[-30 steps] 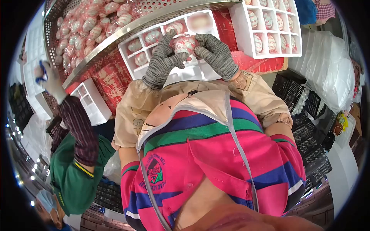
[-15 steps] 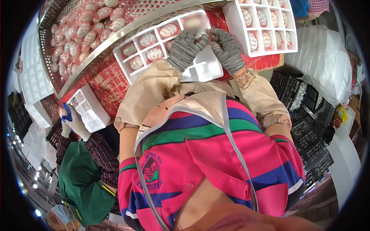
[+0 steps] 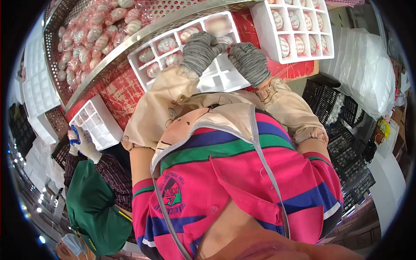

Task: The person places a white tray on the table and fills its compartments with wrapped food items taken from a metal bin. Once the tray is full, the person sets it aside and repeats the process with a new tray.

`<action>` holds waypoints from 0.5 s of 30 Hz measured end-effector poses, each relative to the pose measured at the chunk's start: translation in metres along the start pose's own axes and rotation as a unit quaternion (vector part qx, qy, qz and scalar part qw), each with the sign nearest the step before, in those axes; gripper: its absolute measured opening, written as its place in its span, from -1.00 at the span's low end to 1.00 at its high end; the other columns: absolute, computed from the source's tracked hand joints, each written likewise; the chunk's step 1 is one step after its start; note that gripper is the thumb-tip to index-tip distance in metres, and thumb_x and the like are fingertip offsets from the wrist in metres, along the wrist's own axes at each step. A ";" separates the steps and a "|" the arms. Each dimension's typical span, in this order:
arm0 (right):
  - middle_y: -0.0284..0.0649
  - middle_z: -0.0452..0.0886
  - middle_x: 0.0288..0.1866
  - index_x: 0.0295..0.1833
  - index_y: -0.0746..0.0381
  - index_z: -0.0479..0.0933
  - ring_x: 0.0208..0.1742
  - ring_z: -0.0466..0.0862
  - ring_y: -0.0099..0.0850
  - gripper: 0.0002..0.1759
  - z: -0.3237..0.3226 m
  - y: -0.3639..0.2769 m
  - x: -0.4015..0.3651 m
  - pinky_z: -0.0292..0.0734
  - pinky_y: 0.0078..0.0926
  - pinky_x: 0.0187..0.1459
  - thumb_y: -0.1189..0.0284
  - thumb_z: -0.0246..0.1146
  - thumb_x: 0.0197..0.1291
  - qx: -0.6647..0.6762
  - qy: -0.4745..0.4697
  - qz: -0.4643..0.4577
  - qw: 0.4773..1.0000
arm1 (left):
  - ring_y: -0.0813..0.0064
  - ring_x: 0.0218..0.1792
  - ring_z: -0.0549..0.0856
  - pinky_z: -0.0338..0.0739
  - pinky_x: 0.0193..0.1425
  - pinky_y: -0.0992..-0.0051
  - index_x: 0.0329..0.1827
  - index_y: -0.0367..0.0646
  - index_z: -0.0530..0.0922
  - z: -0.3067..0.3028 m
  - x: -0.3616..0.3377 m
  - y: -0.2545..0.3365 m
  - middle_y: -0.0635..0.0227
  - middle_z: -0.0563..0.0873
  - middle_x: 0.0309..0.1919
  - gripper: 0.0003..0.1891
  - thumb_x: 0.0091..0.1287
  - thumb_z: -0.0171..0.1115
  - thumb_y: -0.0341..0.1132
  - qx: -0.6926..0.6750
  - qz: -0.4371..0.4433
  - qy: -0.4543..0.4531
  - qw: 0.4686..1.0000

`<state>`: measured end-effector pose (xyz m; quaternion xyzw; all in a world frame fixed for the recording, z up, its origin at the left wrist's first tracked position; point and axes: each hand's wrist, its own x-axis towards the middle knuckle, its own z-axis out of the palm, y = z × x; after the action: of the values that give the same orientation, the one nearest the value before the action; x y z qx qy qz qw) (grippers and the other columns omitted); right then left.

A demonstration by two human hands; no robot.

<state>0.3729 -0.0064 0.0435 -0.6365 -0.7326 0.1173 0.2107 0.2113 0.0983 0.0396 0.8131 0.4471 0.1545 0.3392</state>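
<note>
A white divided foam tray lies on the red table, with red-and-clear wrapped egg-like items in several compartments. My left hand, in a grey knit glove, is over the tray's middle, fingers curled, fingertips beside a wrapped item in the back right part. Just right of it my right hand, gloved alike, hangs over the tray's right edge with its fingers closed. Whatever either hand grips is hidden. The item in the back corner looks blurred.
A perforated metal bin of wrapped items stands at the back left. Another filled foam tray is at the right. At the left, a co-worker's gloved hand is beside a smaller foam tray. Black crates stand at the right.
My left hand has moved slightly left, and my right hand has drawn down toward me; the gap between them is wider. The co-worker's hands have shifted slightly.
</note>
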 end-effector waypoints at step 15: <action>-0.14 0.64 -0.15 -0.14 0.28 0.59 -0.11 0.63 -0.23 -0.79 -0.008 0.010 -0.016 0.55 -0.34 -0.04 0.57 0.33 0.05 0.199 0.067 0.050 0.976 | 0.21 -0.03 0.61 0.48 0.01 0.29 -0.08 -0.18 0.51 -0.112 -0.084 -0.008 0.16 0.62 -0.11 -0.71 0.20 0.21 -0.24 0.258 -0.061 -0.144 0.953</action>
<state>0.3875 -0.0209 0.0437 -0.6240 -0.6462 0.2278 0.3758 0.0980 0.0774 0.1190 0.8577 0.4670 -0.1058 0.1870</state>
